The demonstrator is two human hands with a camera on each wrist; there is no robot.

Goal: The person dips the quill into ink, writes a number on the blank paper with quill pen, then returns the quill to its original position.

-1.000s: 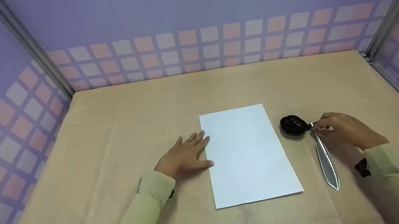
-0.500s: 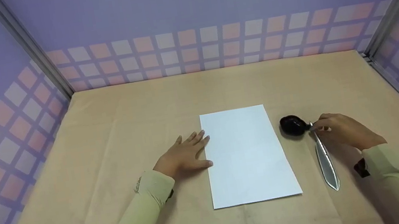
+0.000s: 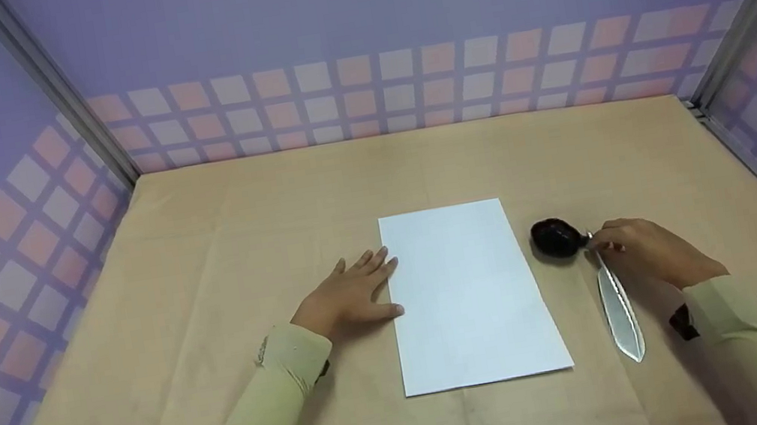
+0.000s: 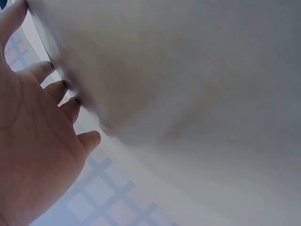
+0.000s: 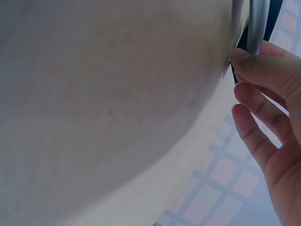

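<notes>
A white sheet of paper (image 3: 471,293) lies in front of me in the head view. My left hand (image 3: 350,297) is spread flat at its left edge, thumb and fingertips touching the margin; the left wrist view shows those fingers (image 4: 56,89) stretched along the edge. Right of the sheet is a utensil with a glossy black rounded end (image 3: 556,239) and a long, shiny silver leaf-shaped part (image 3: 621,315) pointing toward me. My right hand (image 3: 646,246) pinches it where the two parts meet, hiding some of the joint. In the right wrist view, thumb and forefinger hold the metal (image 5: 256,28).
A beige cloth (image 3: 256,209) covers the table. Purple walls with pink and white checks (image 3: 360,94) enclose the back and both sides, with metal posts (image 3: 64,95) at the corners.
My right hand has shifted very slightly toward me and left, and the silver part looks lighter. The left hand keeps its place; the paper moved barely at all.
</notes>
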